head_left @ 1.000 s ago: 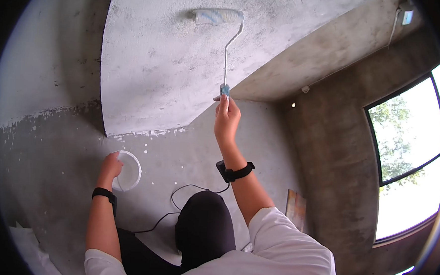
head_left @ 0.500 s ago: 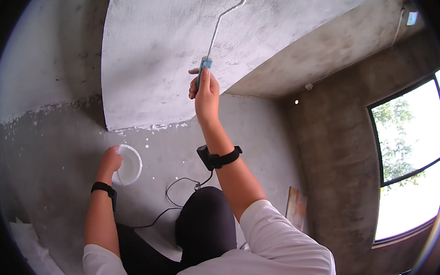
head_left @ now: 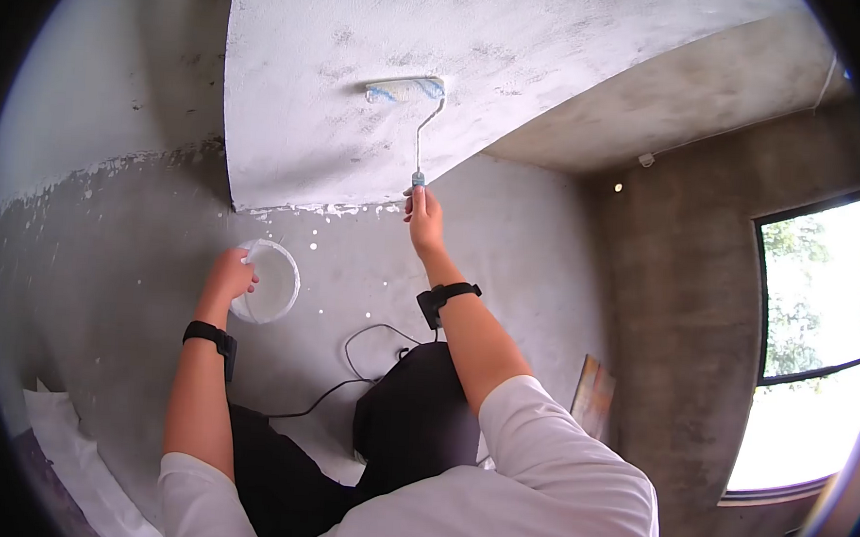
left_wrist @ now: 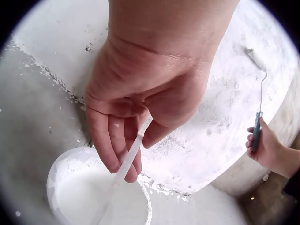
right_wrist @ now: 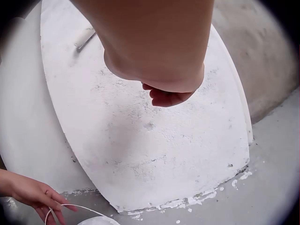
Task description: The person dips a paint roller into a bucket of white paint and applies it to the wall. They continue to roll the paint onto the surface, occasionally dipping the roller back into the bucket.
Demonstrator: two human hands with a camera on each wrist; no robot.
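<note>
My right hand (head_left: pixel 425 220) grips the handle of a paint roller (head_left: pixel 405 90), thumb along it. The roller's pale sleeve with blue streaks lies against a whitish painted surface (head_left: pixel 303 87) that has grey, patchy spots. In the left wrist view the roller's blue-grey grip (left_wrist: pixel 257 133) shows in that hand; in the right wrist view the forearm hides most of it. My left hand (head_left: pixel 230 276) holds a white bucket (head_left: pixel 298 286) by its thin plastic bail handle (left_wrist: pixel 126 164), fingers curled round it. White paint (left_wrist: pixel 84 192) fills the bottom of the bucket.
Paint drips dot the grey floor (head_left: pixel 352 264) below the ragged lower edge of the painted surface. A black cable (head_left: pixel 311 408) loops beside my knee. To the right are a bright window (head_left: pixel 807 308) and a leaning board (head_left: pixel 594 394); a white sheet (head_left: pixel 79 464) lies lower left.
The roller went up the painted surface, then came back down closer to its lower edge, the right hand lowering with it. The left hand keeps hold of the bucket; the head view has shifted.
</note>
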